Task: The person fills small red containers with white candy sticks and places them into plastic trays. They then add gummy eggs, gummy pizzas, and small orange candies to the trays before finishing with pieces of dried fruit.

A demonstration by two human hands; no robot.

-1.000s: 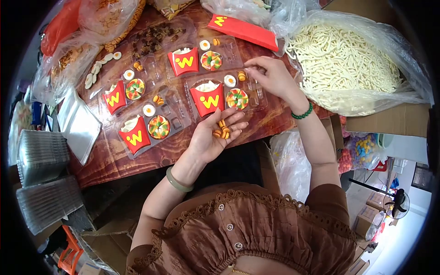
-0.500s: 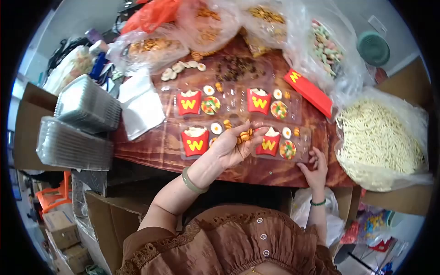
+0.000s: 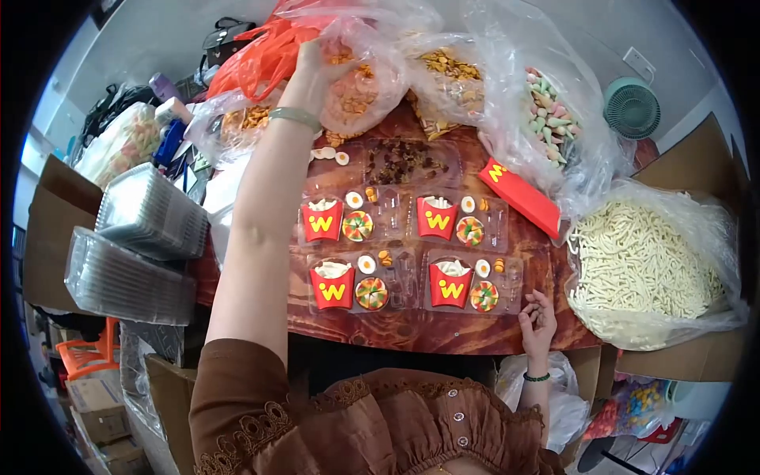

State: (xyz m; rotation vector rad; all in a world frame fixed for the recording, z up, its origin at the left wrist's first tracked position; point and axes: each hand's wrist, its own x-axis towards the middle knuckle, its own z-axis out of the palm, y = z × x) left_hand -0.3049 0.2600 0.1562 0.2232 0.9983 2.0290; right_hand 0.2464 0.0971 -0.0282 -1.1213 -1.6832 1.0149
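Observation:
My left hand reaches to the back of the table, at a clear plastic bag of orange pieces beside a red plastic bag. Its fingers are hidden in the plastic. My right hand rests near the front edge, fingers loosely curled with nothing visible in them. Close to it lies a clear tray holding a red fries box, a fried-egg piece, a small orange piece and a round, colourful pizza-like piece. Several similar trays are laid out alongside.
Stacked clear trays stand at left. A flat red box lies at right, near a large bag of pale strands. Dark brown pieces are spread at the back. Bags of candy line the far edge.
My left hand, which held small orange pieces over the front trays, has moved away to the bags at the back. My right hand stays near the front edge, its fingers more curled.

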